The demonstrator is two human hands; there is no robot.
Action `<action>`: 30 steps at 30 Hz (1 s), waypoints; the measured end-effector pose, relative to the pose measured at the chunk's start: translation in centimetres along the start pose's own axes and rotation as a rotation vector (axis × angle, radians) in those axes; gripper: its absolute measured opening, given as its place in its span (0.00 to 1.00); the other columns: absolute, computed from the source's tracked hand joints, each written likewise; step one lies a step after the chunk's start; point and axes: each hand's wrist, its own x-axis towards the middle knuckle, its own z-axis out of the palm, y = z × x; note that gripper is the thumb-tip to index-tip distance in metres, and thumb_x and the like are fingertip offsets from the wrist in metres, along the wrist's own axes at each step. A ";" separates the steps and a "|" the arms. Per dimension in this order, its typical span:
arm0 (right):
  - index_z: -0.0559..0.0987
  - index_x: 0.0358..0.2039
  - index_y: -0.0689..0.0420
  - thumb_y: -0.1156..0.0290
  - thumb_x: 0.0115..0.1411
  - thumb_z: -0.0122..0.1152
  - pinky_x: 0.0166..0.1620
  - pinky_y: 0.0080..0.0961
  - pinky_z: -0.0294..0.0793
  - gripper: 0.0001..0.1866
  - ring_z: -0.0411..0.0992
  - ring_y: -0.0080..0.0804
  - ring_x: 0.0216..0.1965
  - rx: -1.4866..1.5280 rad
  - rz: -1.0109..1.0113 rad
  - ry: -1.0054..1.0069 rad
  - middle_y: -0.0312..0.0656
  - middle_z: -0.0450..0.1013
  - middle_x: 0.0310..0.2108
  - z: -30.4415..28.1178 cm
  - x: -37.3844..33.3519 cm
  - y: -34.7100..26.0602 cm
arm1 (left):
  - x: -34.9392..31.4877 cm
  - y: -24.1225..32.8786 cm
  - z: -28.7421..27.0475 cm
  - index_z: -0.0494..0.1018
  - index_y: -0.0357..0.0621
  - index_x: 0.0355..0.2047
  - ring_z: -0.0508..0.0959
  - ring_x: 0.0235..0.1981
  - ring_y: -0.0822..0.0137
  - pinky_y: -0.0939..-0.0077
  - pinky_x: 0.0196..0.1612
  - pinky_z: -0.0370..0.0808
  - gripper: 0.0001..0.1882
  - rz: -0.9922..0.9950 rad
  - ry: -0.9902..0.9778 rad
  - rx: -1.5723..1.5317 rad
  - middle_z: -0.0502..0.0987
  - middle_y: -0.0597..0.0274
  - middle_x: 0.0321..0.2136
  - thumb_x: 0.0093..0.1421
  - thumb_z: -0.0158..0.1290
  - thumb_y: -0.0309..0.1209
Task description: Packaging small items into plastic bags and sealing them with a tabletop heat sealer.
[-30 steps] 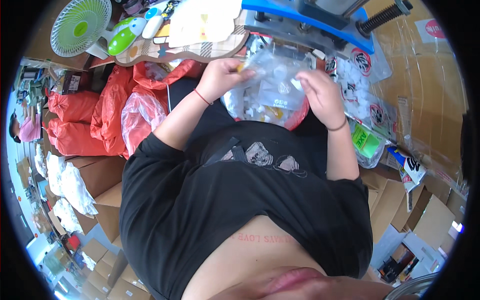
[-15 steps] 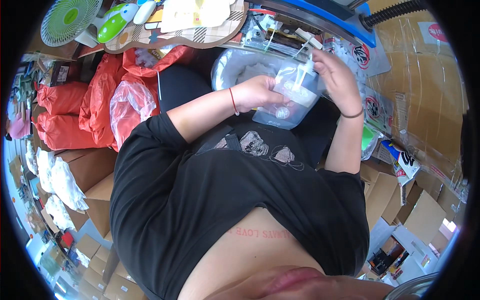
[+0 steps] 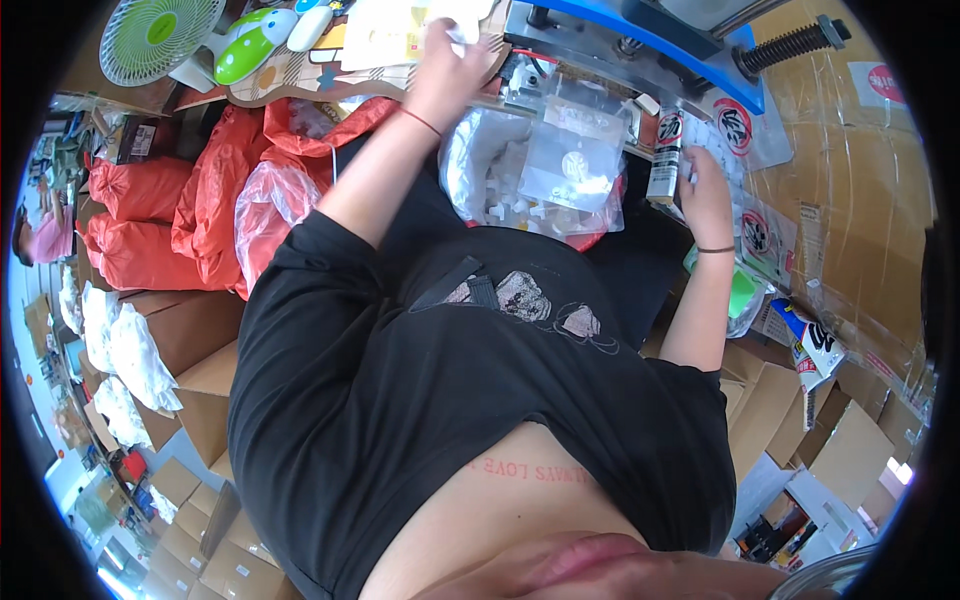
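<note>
My left hand (image 3: 450,75) reaches over the tabletop, beside pale paper sheets (image 3: 385,35). Its fingers are bent together, with something small and whitish at the tips; blur hides what it is. My right hand (image 3: 706,195) is lower on the right, fingers loosely curved and thumb apart. Its tips lie beside a narrow white, black and red box (image 3: 665,160); I see no firm grip on it. Between my hands, a clear plastic pouch (image 3: 572,165) with white print lies over a lined basin (image 3: 465,165) in front of me. Several clear pouches and small whitish fittings lie in it.
A press with a blue edge (image 3: 690,50) and a threaded rod (image 3: 795,48) stands at the far right. Far left are a green-white fan (image 3: 160,35) and red bags (image 3: 150,250). A large taped carton (image 3: 850,180) stands on the right, cartons (image 3: 770,400) below.
Both hands have left the pouch, which now lies over the basin. My left hand has moved up to the tabletop sheets. My right hand has shifted slightly right and down, revealing the narrow box.
</note>
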 end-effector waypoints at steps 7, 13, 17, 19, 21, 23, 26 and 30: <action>0.73 0.45 0.60 0.74 0.60 0.58 0.46 0.32 0.71 0.13 0.72 0.47 0.41 0.033 0.063 0.166 0.50 0.73 0.40 -2.0 -0.4 -1.4 | -4.0 -4.9 -3.0 0.71 0.40 0.51 0.81 0.38 0.57 0.66 0.43 0.76 0.23 0.346 -0.021 0.361 0.79 0.51 0.39 0.61 0.57 0.40; 0.75 0.43 0.60 0.73 0.63 0.57 0.43 0.29 0.71 0.09 0.73 0.39 0.38 0.433 0.034 0.149 0.45 0.74 0.38 -0.8 0.3 -8.7 | -6.6 -0.8 -3.0 0.79 0.38 0.39 0.79 0.29 0.73 0.77 0.37 0.76 0.12 -0.108 -0.437 -0.418 0.81 0.61 0.27 0.63 0.57 0.35; 0.77 0.40 0.61 0.72 0.65 0.56 0.41 0.25 0.71 0.07 0.73 0.29 0.37 0.464 -0.249 0.030 0.40 0.75 0.35 -0.5 2.7 -12.1 | -7.4 4.1 -1.9 0.79 0.35 0.31 0.74 0.28 0.82 0.83 0.33 0.73 0.11 -0.129 -0.629 -0.334 0.77 0.71 0.24 0.63 0.58 0.33; 0.77 0.40 0.62 0.72 0.66 0.56 0.41 0.23 0.71 0.07 0.72 0.25 0.37 0.751 -0.086 0.165 0.38 0.75 0.34 -0.8 3.3 -13.1 | -8.2 4.8 -0.4 0.79 0.36 0.33 0.75 0.28 0.82 0.83 0.34 0.74 0.10 -0.158 -0.670 -0.430 0.78 0.70 0.25 0.63 0.58 0.33; 0.77 0.40 0.62 0.71 0.66 0.55 0.42 0.22 0.70 0.08 0.71 0.25 0.37 0.666 -0.097 0.100 0.38 0.75 0.34 -0.6 3.6 -13.0 | -9.0 5.2 0.6 0.79 0.37 0.37 0.76 0.29 0.81 0.83 0.36 0.75 0.10 -0.215 -0.750 -0.608 0.79 0.69 0.27 0.64 0.57 0.33; 0.77 0.41 0.62 0.69 0.67 0.55 0.43 0.21 0.70 0.09 0.70 0.24 0.38 0.497 -0.120 -0.024 0.38 0.75 0.36 -0.7 3.9 -12.4 | -9.7 5.8 1.2 0.79 0.37 0.39 0.77 0.30 0.80 0.82 0.37 0.76 0.10 -0.312 -0.807 -0.757 0.80 0.68 0.29 0.64 0.57 0.33; 0.77 0.44 0.62 0.68 0.68 0.53 0.45 0.20 0.69 0.11 0.70 0.23 0.39 0.522 -0.187 -0.170 0.38 0.74 0.35 -1.4 3.3 -9.9 | -10.7 6.9 2.2 0.77 0.37 0.42 0.79 0.32 0.78 0.81 0.39 0.77 0.12 -0.517 -0.899 -1.065 0.81 0.66 0.31 0.64 0.57 0.32; 0.77 0.46 0.61 0.68 0.68 0.52 0.46 0.24 0.70 0.12 0.72 0.28 0.41 0.555 -0.131 -0.175 0.40 0.74 0.37 -1.7 3.0 -7.7 | -11.3 7.4 3.5 0.76 0.36 0.43 0.82 0.34 0.72 0.79 0.40 0.79 0.13 -0.655 -1.009 -1.198 0.81 0.61 0.35 0.61 0.59 0.31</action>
